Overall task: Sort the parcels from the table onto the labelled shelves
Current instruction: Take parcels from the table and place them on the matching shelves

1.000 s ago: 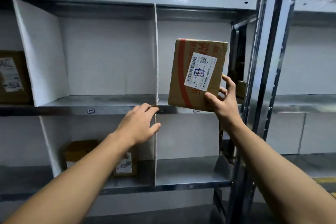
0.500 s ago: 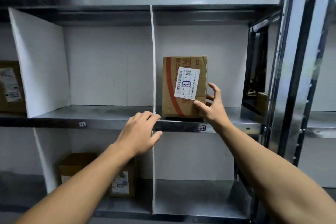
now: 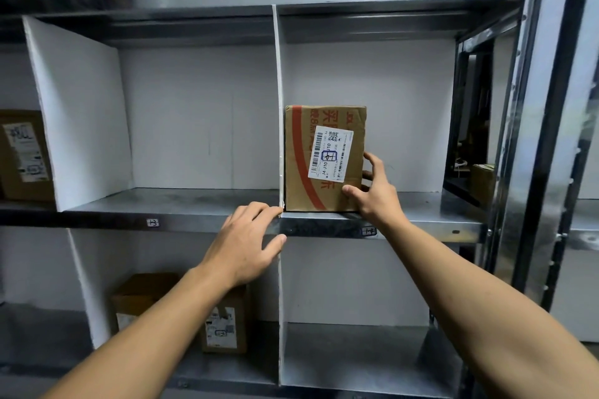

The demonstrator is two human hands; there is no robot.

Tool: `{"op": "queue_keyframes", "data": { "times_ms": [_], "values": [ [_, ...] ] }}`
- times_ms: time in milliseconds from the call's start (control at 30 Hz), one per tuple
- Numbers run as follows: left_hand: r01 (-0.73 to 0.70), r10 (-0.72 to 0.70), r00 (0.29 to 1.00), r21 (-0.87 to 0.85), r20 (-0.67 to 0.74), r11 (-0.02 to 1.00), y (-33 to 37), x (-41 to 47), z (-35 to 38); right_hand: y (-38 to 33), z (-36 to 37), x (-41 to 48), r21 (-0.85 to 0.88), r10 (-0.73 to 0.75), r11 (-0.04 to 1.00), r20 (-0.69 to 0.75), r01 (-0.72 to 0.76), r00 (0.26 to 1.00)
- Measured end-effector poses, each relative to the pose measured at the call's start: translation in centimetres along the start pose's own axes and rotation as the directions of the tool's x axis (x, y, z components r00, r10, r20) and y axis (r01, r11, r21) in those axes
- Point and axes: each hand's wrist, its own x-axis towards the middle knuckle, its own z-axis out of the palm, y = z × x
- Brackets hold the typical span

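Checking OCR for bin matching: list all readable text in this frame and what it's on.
"J4-J10", sideways: white label on the parcel.
Blue boxed handwriting, same label: unclear.
Right shelf tag, left shelf tag: handwritten, too small.
Red Chinese print on the parcel: cropped, unreadable.
Lower parcel's label, far-left parcel's label: blurred.

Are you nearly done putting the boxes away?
Done: brown cardboard parcels sit in the lower-left bay. In hand: the red-striped cardboard parcel stands on the grey metal shelf; the right hand grips its corner, the left hand rests on the shelf edge. Left: letting go; the table is out of view.
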Motion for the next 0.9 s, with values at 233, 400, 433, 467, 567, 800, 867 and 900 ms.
{"op": "queue_keyframes", "data": {
  "times_ms": [233, 400, 433, 467, 567, 800, 867, 900],
  "values": [
    [0.013, -0.013, 1.0, -0.031, 0.015, 0.999, -1.2, -0.9, -0.3, -0.4, 0.2, -0.5, -0.041, 0.083, 0.996, -0.024, -0.084, 0.996],
    [-0.021, 0.023, 1.0, -0.09, 0.016, 0.996, -1.1, -1.4, -0.2, -0.7, -0.1, -3.7, -0.183, -0.008, 0.983, -0.138, -0.018, 0.99],
    [-0.034, 0.036, 0.999, -0.109, 0.017, 0.993, -1.1, -1.5, -0.1, -0.8, 0.1, -4.7, -0.245, -0.051, 0.969, -0.154, 0.012, 0.987],
    [-0.052, 0.056, 0.998, -0.129, 0.028, 0.99, -0.8, -1.9, 0.2, -0.7, 0.2, -6.2, -0.323, -0.085, 0.946, -0.163, 0.028, 0.983],
    [-0.096, 0.103, 0.993, -0.125, 0.05, 0.988, 0.2, -3.1, 1.4, 0.0, 0.3, -10.7, -0.556, -0.218, 0.821, -0.102, 0.126, 0.971],
    [-0.25, 0.286, 0.935, -0.182, 0.211, 0.951, 3.7, -9.4, 6.2, 3.0, -2.0, -25.4, -0.903, 0.029, 0.427, 0.05, 0.033, 0.998],
    [-0.289, 0.345, 0.9, -0.229, 0.265, 0.929, 5.4, -11.8, 7.8, 3.6, -3.1, -30.4, -0.929, 0.15, 0.366, 0.01, -0.046, 0.989],
    [-0.307, 0.373, 0.882, -0.251, 0.288, 0.918, 6.3, -12.9, 8.5, 3.8, -3.8, -33.0, -0.938, 0.215, 0.335, -0.019, -0.092, 0.976]
  ]
}}
